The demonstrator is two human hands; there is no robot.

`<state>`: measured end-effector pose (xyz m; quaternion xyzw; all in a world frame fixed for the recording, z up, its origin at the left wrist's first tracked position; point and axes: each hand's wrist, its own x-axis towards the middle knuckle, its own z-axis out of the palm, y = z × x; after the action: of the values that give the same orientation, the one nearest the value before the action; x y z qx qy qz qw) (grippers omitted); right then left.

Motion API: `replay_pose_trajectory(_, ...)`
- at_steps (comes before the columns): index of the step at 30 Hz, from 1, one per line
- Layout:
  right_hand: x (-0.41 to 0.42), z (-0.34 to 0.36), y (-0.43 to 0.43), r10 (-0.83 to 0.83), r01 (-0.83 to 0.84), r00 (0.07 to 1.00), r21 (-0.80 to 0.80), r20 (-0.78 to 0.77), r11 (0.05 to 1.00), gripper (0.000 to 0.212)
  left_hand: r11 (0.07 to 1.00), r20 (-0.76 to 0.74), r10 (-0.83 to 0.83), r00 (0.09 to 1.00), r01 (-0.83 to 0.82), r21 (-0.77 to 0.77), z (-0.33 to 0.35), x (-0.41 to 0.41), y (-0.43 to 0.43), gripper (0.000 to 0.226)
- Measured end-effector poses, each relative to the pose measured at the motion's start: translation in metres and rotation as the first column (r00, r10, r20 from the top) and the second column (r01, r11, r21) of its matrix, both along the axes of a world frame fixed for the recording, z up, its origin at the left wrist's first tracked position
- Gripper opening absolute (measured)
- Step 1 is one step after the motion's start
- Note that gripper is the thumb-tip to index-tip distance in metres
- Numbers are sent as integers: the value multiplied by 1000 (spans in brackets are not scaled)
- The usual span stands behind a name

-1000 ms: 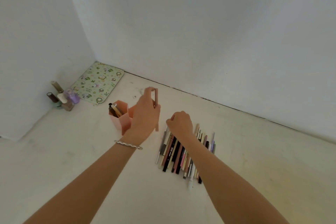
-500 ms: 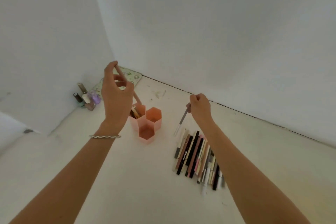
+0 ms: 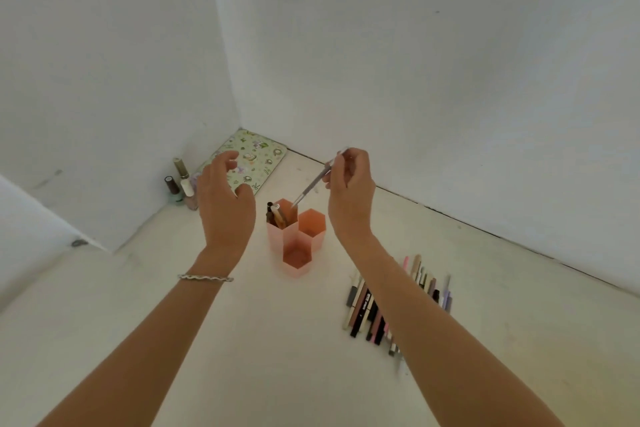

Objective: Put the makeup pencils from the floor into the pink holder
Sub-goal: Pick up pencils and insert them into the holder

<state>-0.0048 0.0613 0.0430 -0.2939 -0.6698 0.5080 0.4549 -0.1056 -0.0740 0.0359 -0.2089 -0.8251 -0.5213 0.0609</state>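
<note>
The pink holder [image 3: 297, 265] stands on the floor as three joined hexagonal cups. Its tallest back-left cup holds several pencils; the other two look empty. My right hand [image 3: 349, 191] pinches a slim grey pencil [image 3: 311, 184], tilted, with its lower tip right over the rim of the back-left cup. My left hand [image 3: 225, 204] hovers to the left of the holder, fingers spread and holding nothing. A row of makeup pencils [image 3: 369, 312] lies on the floor to the right, partly hidden under my right forearm.
Several nail polish bottles [image 3: 180, 185] stand against the left wall. A green patterned flat case [image 3: 258, 158] lies in the corner behind my left hand. White walls close in on the left and behind.
My left hand let its pink pencil drop into the back-left cup and opened. My right hand lifted the grey pencil from beside the row up and left to the holder.
</note>
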Motion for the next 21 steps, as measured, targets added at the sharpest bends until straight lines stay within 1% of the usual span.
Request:
replay_pose_trajectory(2,-4,-12,-11,48,-51,994,29,94,998,5,998,21,-32,999,31,47,8,4,3,52)
replay_pose_trajectory(4,-3,-26,-20,117,-143,959,81,260,987,7,995,41,-70,997,67,81,13,14,7,49)
replay_pose_trajectory(5,0,-31,-22,125,-170,933,107,337,980,12,991,54,-97,994,92,94,13,22,11,46)
replay_pose_trajectory(6,4,-34,-21,103,-161,920,126,378,979,18,986,60,-136,989,130,105,13,31,15,43)
replay_pose_trajectory(8,17,-31,-10,15,-65,939,133,345,989,25,968,64,-238,969,231,96,8,52,27,36)
replay_pose_trajectory(9,25,-27,-1,-38,-2,948,123,317,992,26,954,84,-298,951,295,50,3,63,36,32)
replay_pose_trajectory(10,36,-23,10,-85,54,948,107,306,993,26,932,111,-354,929,360,-48,-6,76,47,27)
replay_pose_trajectory(11,46,-19,21,-114,91,944,89,309,992,27,891,140,-396,908,417,-181,-16,88,56,21)
replay_pose_trajectory(12,57,-17,31,-133,114,938,77,321,990,26,830,185,-434,882,471,-297,-28,99,66,18)
replay_pose_trajectory(14,79,-14,47,-142,125,923,71,359,990,23,702,333,-456,825,564,-435,-53,117,79,23)
replay_pose_trajectory(15,90,-15,53,-143,129,913,63,381,990,22,641,390,-447,805,593,-488,-64,124,85,27)
replay_pose_trajectory(17,107,-18,60,-143,141,905,36,401,989,20,550,432,-418,799,602,-579,-81,132,89,30)
replay_pose_trajectory(19,123,-25,65,-155,161,894,22,420,987,20,512,442,-383,811,585,-629,-93,139,94,26)
replay_pose_trajectory(21,134,-31,66,-162,172,880,19,447,985,20,490,420,-372,828,560,-668,-99,145,98,21)
